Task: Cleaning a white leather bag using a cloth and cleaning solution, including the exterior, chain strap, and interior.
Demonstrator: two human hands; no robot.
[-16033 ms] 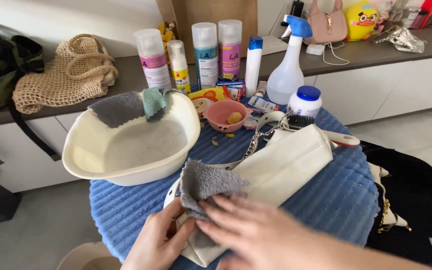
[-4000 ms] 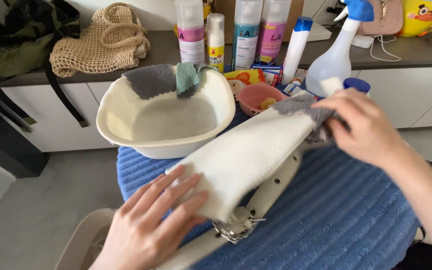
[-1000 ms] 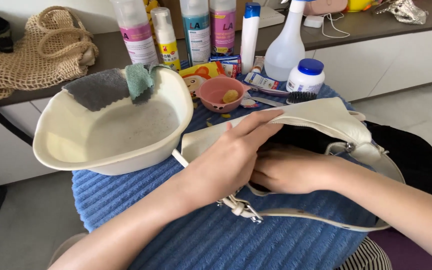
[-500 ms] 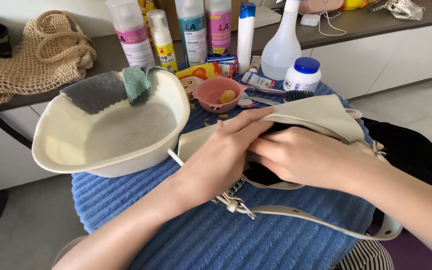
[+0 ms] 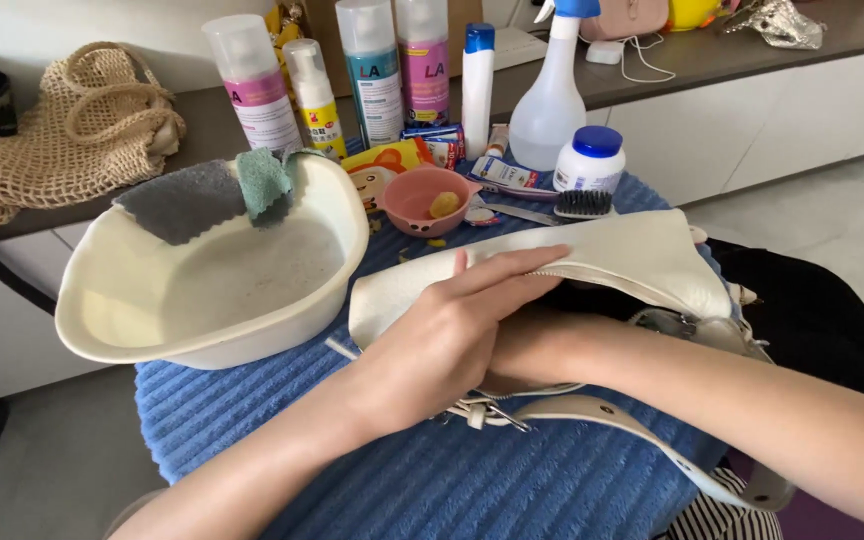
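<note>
Blue ribbed cloth covers our surface (image 5: 432,480), where a cream handbag (image 5: 642,260) lies. Our left hand (image 5: 442,335) spreads flat fingers along its open edge. Our right hand (image 5: 527,350) reaches inside; its fingers are hidden, so we cannot tell their grip. Beyond sits a cream basin (image 5: 152,330).

Your left hand (image 5: 442,335) is bare, no glove, no ring that shows, and the forearm behind it runs bare right down to the bottom edge of the view, no sleeve, no watch, no band at the wrist. Your right hand (image 5: 522,350) is mostly hidden, only part of it shows, bare as well. That forearm is bare too, all the way out to the right edge. Fingernails on your left hand look short and plain. Down at the bottom right, a strip of black-and-white striped fabric (image 5: 717,515) peeks out by your lap.
</note>
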